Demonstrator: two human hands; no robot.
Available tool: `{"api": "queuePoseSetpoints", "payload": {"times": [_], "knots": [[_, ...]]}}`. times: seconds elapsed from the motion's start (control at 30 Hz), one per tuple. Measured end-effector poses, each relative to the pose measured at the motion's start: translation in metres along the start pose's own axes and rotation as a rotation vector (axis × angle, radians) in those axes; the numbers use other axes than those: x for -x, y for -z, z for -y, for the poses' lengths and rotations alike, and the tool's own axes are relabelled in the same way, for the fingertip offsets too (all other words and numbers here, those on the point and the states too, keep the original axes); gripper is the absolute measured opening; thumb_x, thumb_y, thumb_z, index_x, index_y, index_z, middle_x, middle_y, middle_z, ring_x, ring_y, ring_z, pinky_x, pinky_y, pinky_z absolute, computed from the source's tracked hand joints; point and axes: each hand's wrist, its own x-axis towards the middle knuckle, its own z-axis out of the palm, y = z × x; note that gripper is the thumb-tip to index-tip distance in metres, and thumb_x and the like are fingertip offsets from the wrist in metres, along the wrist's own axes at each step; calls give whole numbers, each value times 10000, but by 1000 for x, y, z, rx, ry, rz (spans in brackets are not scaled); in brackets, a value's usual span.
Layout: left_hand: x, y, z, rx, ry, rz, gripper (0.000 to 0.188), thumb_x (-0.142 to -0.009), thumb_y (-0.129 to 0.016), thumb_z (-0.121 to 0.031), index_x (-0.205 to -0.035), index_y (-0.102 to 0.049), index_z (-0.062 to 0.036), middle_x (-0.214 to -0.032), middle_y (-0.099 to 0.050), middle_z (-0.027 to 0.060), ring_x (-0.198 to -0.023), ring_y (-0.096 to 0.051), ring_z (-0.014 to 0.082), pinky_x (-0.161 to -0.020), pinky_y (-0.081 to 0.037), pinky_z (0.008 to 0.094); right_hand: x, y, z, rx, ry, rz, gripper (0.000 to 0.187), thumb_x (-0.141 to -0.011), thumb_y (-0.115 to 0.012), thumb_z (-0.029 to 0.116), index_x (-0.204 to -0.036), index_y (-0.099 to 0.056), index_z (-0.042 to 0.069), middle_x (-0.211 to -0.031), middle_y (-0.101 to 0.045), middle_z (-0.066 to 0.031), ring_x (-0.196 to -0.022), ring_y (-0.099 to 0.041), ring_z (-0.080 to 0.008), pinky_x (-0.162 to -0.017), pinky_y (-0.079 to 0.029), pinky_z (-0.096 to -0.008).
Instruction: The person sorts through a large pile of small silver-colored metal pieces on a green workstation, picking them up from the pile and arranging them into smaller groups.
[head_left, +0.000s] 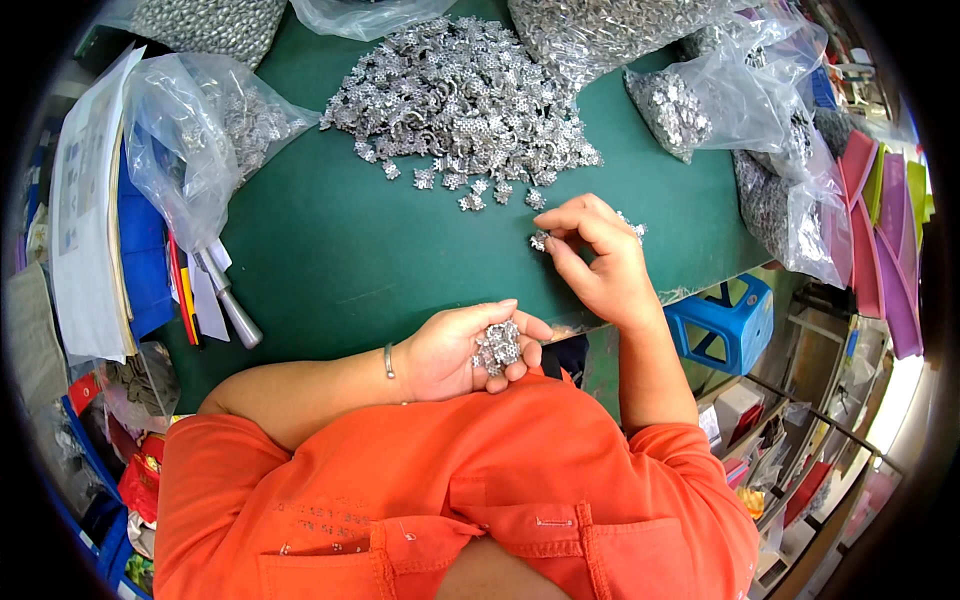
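A heap of small silver perforated metal pieces [470, 105] lies on the green tabletop [310, 275], with a few strays along its near edge. My left hand [440, 350] is palm up close to my body, fingers curled around a small clump of the metal pieces [497, 347]. To the right of the heap's near edge, my right hand [605, 265] pinches one small metal piece [540, 241] between thumb and fingers. A few more metal pieces [635, 228] show just beyond the right hand, partly hidden by it.
Clear plastic bags of metal parts stand at the left [215, 130], far side [600, 35] and right [690, 105]. Papers [85, 210], pens [185, 295] and a metal-handled tool [235, 310] lie at the left. A blue stool [735, 325] stands beyond the table's right edge.
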Motion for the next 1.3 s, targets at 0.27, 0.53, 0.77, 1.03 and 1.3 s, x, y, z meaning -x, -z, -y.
{"api": "queuePoseSetpoints", "payload": {"times": [0.27, 0.53, 0.77, 1.03, 1.3], "knots": [[-1, 2, 1, -4, -1, -1, 475, -1077, -312, -388, -1163, -604, -23, -934, -663, 88, -773, -633, 149, -583, -496, 270, 1, -4, -1, 56, -44, -16, 165, -780, -641, -98, -883, -690, 21, -890, -634, -63, -725, -599, -129, -625, -484, -261], [-2, 3, 1, -10, -5, 15, 494, -1075, -304, -391, -1190, -603, -15, -962, -663, 90, -773, -624, 155, -575, -483, 270, 1, -3, 3, -51, -93, 68, 148, -782, -666, -83, -898, -667, 10, -882, -641, -46, -704, -591, -106, -618, -481, -254], [1, 0, 2, -36, -11, -20, 475, -1075, -320, -384, -1175, -605, -16, -952, -660, 90, -767, -621, 150, -575, -485, 269, 3, -4, -2, -223, -338, 59, 119, -822, -680, -41, -922, -663, 20, -855, -662, -27, -735, -619, -86, -648, -512, -239], [6, -14, -1, -281, -321, -167, 298, -1058, -463, -267, -1165, -604, -26, -915, -616, 50, -721, -564, 116, -549, -452, 236, 9, 4, 3, -724, -355, 83, 201, -811, -700, -115, -969, -619, -19, -927, -656, -56, -843, -630, -101, -732, -506, -235], [7, -18, -4, -293, -418, -264, 255, -1029, -549, -272, -1100, -602, -34, -865, -611, 24, -698, -562, 82, -517, -455, 217, 12, 2, 16, -730, -244, 116, 161, -834, -706, -70, -963, -633, -4, -908, -657, -20, -812, -618, -64, -722, -518, -219]]}}
